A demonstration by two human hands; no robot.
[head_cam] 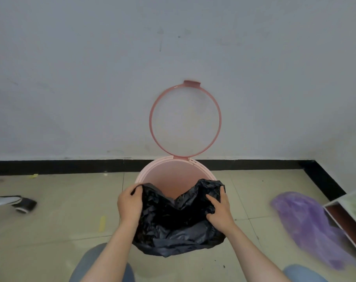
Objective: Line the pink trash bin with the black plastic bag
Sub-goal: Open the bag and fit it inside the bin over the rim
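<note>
Both hands (130, 202) (219, 208) around bag (173, 224) mouth

My left grip (129, 202) and right grip (220, 208) pinch the crumpled black plastic bag (173, 224) over the near rim of the pink trash bin (181, 176), its ring lid (185, 119) raised against the wall.

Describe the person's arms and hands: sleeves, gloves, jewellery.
Both forearms are bare, with no sleeves in view. The left hand and right hand wear no gloves, and no rings, watch or bracelets show. Blue-grey trousers cover the knees below.
</note>
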